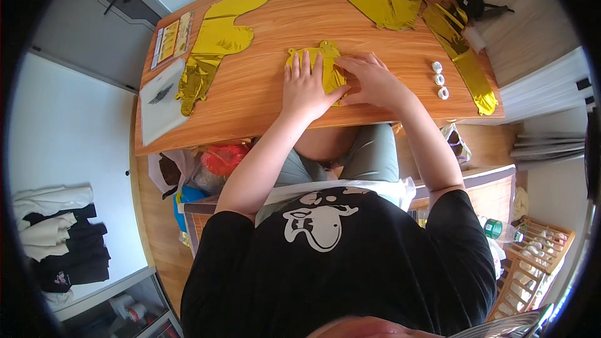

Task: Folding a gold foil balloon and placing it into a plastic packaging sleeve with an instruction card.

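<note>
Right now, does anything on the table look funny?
Nothing looks spilled. The left foil looks a bit odd: its near end is crinkled while its far end lies smooth. The left hand and right hand partly hide the middle foil.

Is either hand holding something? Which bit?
The left hand lies flat on the gold foil balloon; the right hand is at its right edge; any pinch there is hidden.

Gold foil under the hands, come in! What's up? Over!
Left hand spread on gold foil. Right hand at its right edge. Foil partly covered, on wooden table. Three white rolls apart, to the right.
</note>
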Demonstrator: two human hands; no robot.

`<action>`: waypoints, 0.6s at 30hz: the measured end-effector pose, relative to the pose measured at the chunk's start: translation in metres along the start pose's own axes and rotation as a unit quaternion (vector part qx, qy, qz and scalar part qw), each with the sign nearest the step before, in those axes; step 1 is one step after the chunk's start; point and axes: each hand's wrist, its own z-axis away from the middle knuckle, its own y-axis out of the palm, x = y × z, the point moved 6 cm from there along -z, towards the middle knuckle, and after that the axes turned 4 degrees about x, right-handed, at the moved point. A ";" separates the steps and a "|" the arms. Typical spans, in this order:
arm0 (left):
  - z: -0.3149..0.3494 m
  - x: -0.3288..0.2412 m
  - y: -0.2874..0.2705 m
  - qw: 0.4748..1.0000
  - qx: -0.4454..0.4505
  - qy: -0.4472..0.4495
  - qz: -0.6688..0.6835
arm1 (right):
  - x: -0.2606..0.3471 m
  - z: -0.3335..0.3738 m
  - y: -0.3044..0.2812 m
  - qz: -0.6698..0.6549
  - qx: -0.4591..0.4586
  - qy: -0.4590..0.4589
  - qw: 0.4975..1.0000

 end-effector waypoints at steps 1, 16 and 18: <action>0.000 -0.002 0.001 1.000 0.002 0.001 0.003 | -0.003 0.002 0.003 0.001 -0.001 0.003 1.000; -0.002 0.009 0.010 1.000 -0.019 0.003 0.024 | 0.030 0.066 0.004 0.062 -0.120 -0.093 0.986; -0.002 0.009 0.011 1.000 -0.019 0.002 0.023 | 0.024 0.061 -0.001 0.089 -0.094 -0.105 0.986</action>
